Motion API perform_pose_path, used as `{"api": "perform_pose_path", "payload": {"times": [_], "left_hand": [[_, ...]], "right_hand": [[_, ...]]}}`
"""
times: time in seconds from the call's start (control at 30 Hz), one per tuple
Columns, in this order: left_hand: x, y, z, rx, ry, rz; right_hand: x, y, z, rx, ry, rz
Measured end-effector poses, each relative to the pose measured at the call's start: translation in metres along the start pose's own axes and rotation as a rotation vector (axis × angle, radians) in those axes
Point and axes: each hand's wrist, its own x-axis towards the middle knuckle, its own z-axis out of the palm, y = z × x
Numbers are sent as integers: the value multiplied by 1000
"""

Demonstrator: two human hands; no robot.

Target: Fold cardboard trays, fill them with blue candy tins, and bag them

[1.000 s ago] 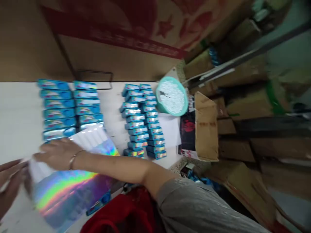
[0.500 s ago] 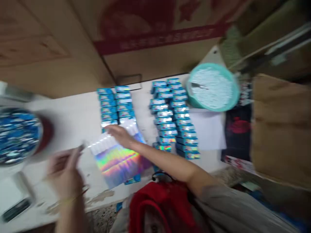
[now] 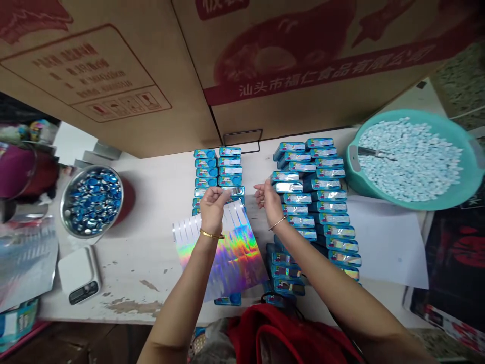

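My left hand [image 3: 212, 210] is closed in a pinch above a shiny rainbow sticker sheet [image 3: 238, 253]; a small shiny sticker [image 3: 235, 191] shows at its fingertips. Pale strips line the sheet's upper edge. Beneath and beyond the sheet stand two columns of small blue tins [image 3: 205, 172]. My right hand [image 3: 270, 202] is open, fingers apart, holding nothing, beside another double column of blue tins [image 3: 299, 198]. Several tins there carry shiny strips across their upward-facing sides.
A metal bowl of blue and silver pieces [image 3: 94, 202] stands left, above a white scale [image 3: 80, 273]. A turquoise basin [image 3: 401, 199] of small white pieces with a scoop [image 3: 375, 152] is at right. Cardboard boxes [image 3: 182, 116] wall off the back.
My left hand has moved right, from the bare tabletop to over the sheet. My right hand has left the sheet's strips and moved right beside the tins. The view has shifted.
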Motion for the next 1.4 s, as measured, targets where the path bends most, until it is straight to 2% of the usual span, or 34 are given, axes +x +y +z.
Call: {"api": "perform_pose_path", "payload": {"times": [0.1, 0.2, 0.27, 0.43, 0.53, 0.7, 0.83, 0.93, 1.0, 1.07, 1.17, 1.27, 1.33, 1.4], "left_hand": [[17, -2, 5, 6, -53, -29], [34, -13, 9, 36, -65, -46], [44, -19, 9, 120, -53, 1], [64, -23, 7, 630, 67, 258], [69, -24, 8, 846, 118, 312], [70, -28, 15, 992, 107, 281], [67, -29, 17, 1057, 97, 260], [65, -29, 15, 1063, 176, 254], [65, -29, 15, 1054, 233, 226], [67, -29, 17, 1056, 243, 187], [69, -26, 18, 1096, 225, 154], [61, -21, 0, 1078, 226, 216], [44, -22, -33, 967, 244, 313], [15, -29, -78, 829, 303, 365]], "right_hand": [[13, 1, 6, 25, -90, 54], [20, 3, 16, 0, -101, -56], [25, 4, 21, -24, -74, -136], [41, 13, 24, -228, -32, -263], [50, 22, 22, -320, -13, -301], [58, 36, 20, -359, -12, -327], [61, 41, 22, -329, -33, -277], [56, 44, 24, -240, -3, -224], [50, 45, 25, -213, -4, -254], [43, 46, 25, -262, -46, -321], [36, 44, 20, -494, -111, -395], [25, 38, 8, -690, -104, -480], [9, 35, -4, -722, -70, -495], [-14, 36, -17, -731, -104, -434]]}}
